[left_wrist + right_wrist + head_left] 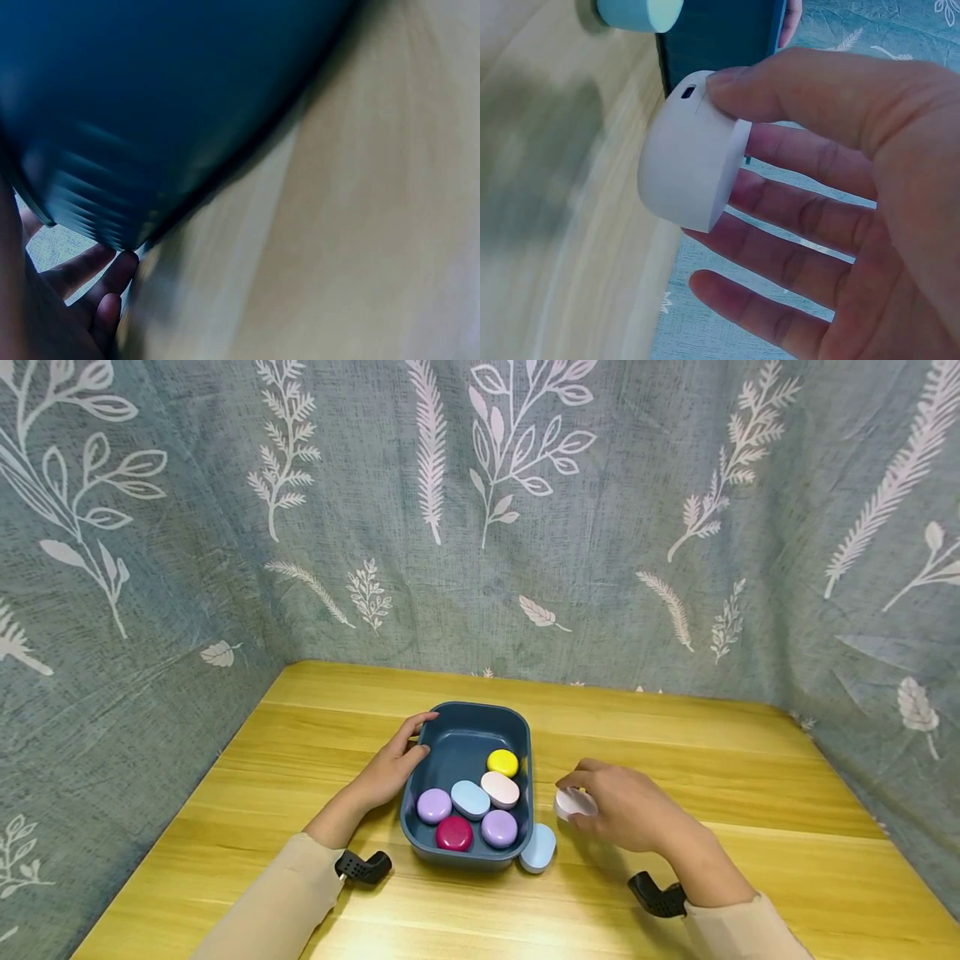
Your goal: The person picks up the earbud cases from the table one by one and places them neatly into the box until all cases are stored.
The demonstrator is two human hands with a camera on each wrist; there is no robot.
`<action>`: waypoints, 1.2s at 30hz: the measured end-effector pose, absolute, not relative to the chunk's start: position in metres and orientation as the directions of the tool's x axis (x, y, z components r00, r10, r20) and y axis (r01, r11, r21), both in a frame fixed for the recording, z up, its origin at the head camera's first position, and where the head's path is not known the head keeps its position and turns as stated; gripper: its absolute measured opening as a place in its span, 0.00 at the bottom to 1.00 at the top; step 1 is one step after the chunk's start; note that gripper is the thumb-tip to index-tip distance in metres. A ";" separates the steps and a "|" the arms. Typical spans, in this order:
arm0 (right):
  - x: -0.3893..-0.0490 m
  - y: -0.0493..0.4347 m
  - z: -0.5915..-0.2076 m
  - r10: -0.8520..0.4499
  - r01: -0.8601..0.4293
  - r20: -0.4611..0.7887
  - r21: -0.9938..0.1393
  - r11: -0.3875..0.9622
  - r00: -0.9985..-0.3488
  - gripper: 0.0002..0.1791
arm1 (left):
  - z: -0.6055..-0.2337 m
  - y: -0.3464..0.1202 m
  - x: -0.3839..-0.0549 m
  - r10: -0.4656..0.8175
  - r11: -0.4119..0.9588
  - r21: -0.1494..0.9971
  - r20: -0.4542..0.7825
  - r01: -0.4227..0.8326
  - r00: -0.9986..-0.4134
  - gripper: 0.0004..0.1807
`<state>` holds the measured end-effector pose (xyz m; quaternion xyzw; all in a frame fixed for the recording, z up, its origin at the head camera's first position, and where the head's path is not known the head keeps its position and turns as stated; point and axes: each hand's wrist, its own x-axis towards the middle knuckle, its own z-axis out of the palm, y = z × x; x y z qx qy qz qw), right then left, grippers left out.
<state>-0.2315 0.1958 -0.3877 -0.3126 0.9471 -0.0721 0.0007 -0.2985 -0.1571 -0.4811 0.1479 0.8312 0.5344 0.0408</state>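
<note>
A dark blue bin (468, 858) stands on the wooden table with several smooth rounded cases in it. My left hand (390, 768) holds its left wall, thumb and index finger over the rim; in the left wrist view other fingers (112, 281) touch the outside. Right of the bin, my right hand (626, 806) pinches a white rounded case (682, 161) between thumb and fingers. A small dark slot shows on this case in the right wrist view. A light blue case (537, 849) lies on the table against the bin's front right corner.
Inside the bin are a yellow case (502, 763), a pale pink case (499, 790), a light blue case (470, 800), a dark red case (453, 834) and two purple cases, one at the left (434, 807). A patterned curtain (465, 593) hangs behind the table.
</note>
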 end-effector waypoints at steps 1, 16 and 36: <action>-0.232 0.195 -0.387 -0.589 -0.589 0.045 -0.137 0.796 -0.807 0.18 | -0.481 -0.157 -0.299 0.288 0.387 0.900 0.090 0.202 -0.953 0.26; -0.248 0.190 -0.378 -0.596 -0.609 0.125 -0.136 0.781 -0.793 0.18 | -0.483 -0.157 -0.300 0.292 0.380 0.905 0.081 0.193 -0.953 0.25; -0.266 0.177 -0.357 -0.616 -0.629 0.132 -0.124 0.767 -0.777 0.18 | -0.479 -0.156 -0.296 0.294 0.369 0.909 0.084 0.194 -0.952 0.26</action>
